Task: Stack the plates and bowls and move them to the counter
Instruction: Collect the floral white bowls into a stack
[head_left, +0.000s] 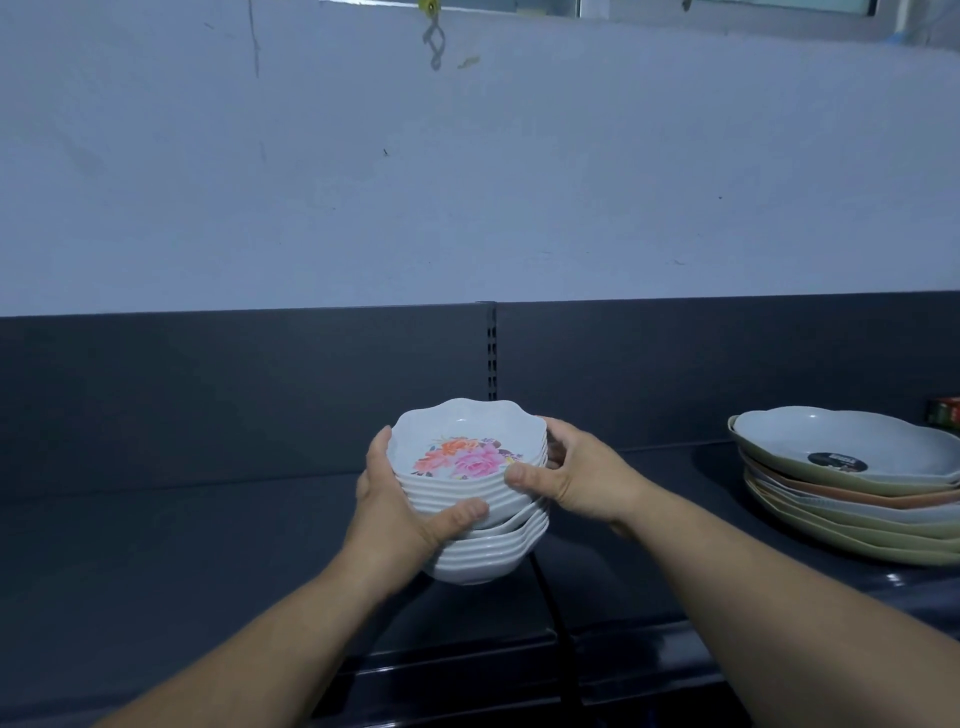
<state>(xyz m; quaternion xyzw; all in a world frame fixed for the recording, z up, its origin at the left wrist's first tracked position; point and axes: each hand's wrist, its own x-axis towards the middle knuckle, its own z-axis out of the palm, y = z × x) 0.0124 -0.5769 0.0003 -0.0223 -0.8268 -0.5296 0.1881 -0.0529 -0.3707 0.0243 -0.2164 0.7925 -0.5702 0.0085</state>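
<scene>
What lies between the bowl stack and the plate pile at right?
In the head view, the right hand gripping the bowl stack, its forearm, then bare dark shelf before the plate pile.

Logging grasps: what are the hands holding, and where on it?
The left hand and right hand grip the stack of white bowls by its opposite sides.

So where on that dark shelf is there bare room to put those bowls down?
Widest free patch: the dark shelf left of the bowl stack and left hand, in front of the back panel. A narrower bare strip lies between the right hand and the pile of coloured plates. The far right is crowded by those plates.
</scene>
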